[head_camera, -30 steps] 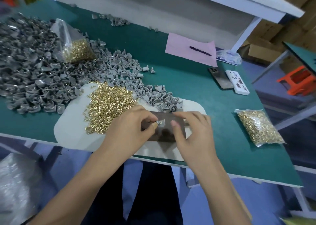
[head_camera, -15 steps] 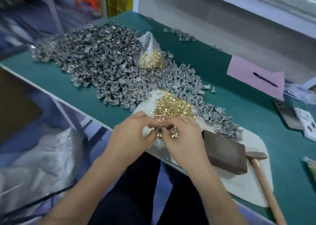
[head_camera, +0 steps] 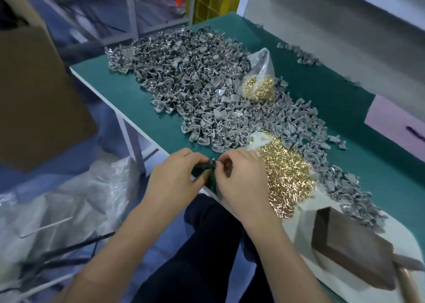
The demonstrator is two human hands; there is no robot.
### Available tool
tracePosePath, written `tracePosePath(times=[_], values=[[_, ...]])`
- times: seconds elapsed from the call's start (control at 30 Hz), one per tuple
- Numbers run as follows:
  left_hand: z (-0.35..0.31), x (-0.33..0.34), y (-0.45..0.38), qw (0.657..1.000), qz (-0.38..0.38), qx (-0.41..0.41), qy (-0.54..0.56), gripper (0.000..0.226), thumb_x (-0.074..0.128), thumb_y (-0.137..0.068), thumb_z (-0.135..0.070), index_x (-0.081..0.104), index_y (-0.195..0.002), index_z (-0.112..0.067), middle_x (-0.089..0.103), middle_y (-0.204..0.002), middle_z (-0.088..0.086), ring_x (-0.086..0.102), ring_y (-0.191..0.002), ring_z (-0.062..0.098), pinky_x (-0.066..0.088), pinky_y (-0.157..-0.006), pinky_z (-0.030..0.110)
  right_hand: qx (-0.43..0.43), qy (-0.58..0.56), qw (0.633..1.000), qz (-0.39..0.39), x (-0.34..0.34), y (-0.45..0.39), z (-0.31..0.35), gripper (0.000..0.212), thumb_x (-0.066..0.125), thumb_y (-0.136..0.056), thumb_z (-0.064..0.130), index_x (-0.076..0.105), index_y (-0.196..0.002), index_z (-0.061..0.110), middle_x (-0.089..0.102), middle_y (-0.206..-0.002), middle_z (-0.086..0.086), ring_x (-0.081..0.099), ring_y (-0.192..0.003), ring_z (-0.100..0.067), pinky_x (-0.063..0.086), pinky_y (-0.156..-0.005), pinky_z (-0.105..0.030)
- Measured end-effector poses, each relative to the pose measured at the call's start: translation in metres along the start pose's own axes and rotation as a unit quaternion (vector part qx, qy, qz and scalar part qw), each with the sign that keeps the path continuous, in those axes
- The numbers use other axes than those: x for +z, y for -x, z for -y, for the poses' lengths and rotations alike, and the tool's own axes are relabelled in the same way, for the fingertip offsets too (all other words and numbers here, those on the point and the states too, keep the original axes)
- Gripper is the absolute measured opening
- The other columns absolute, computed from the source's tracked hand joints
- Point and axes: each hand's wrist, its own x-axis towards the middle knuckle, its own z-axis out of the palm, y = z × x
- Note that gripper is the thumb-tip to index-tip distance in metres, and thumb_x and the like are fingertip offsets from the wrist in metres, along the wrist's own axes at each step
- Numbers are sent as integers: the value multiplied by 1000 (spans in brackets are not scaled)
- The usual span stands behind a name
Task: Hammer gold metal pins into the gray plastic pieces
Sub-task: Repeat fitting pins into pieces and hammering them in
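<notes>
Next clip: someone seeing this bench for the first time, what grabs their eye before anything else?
Probably the sprawling heap of gray plastic pieces covering the far left of the green table, then the bright loose pile of gold pins on the white mat at the near edge. Beside that pile, the left hand and right hand meet fingertip to fingertip over the table's edge, pinching something small.

Gray plastic pieces [head_camera: 188,82] and loose gold pins [head_camera: 285,174] crowd the table's middle, the dark block [head_camera: 351,247] blocks near right, leaving bare green mat [head_camera: 119,88] left.
</notes>
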Motion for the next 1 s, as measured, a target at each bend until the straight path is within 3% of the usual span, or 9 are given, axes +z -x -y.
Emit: tracePosePath(times=[0.27, 0.5, 0.6, 0.7, 0.87, 1.0], values=[[-1, 4, -6, 1000, 6, 12, 6, 24, 64, -91, -40, 68, -115, -38, 58, -98, -13, 57, -95, 10, 47, -68, 30, 9, -2, 1000, -14, 7, -10, 1, 11, 62, -96, 34, 70, -97, 26, 68, -95, 9, 55, -100, -19, 42, -93, -40], [-13, 9, -1, 999, 3, 29, 23, 20, 65, -92, -39, 66, -111, -36, 55, -89, -13, 55, -84, 7, 50, -64, 32, 42, -102, 987, -114, -12, 8, -16, 7, 67, -95, 24, 74, -95, 26, 70, -91, 16, 61, -90, -13, 50, -87, -45], [-23, 12, 0, 996, 33, 58, 56, 20, 65, -90, -30, 68, -110, -33, 56, -89, -14, 53, -86, 5, 51, -70, 33, 79, -101, 983, -133, -28, 22, -37, 8, 65, -95, 24, 73, -94, 27, 67, -88, 19, 60, -88, -12, 51, -85, -46], [-37, 18, 3, 990, 84, 102, 51, 21, 66, -91, -29, 69, -111, -36, 59, -93, -17, 48, -92, 2, 46, -71, 22, 100, -102, 979, -144, -41, 43, -57, 8, 65, -95, 24, 73, -96, 26, 67, -88, 19, 60, -88, -9, 52, -84, -45], [-60, 33, 4, 982, 123, 142, 14, 29, 67, -90, -42, 65, -118, -39, 59, -102, -17, 50, -105, 7, 44, -79, 28, 143, -84, 974, -152, -53, 74, -80, 10, 66, -94, 24, 73, -100, 27, 68, -92, 18, 60, -91, -8, 52, -86, -43], [-66, 45, 1, 982, 130, 131, 29, 17, 69, -92, -33, 71, -110, -33, 55, -96, -17, 50, -100, 8, 46, -82, 32, 139, -97, 968, -184, -60, 86, -85, 7, 68, -94, 22, 73, -98, 25, 67, -90, 18, 57, -89, -8, 51, -84, -42]])
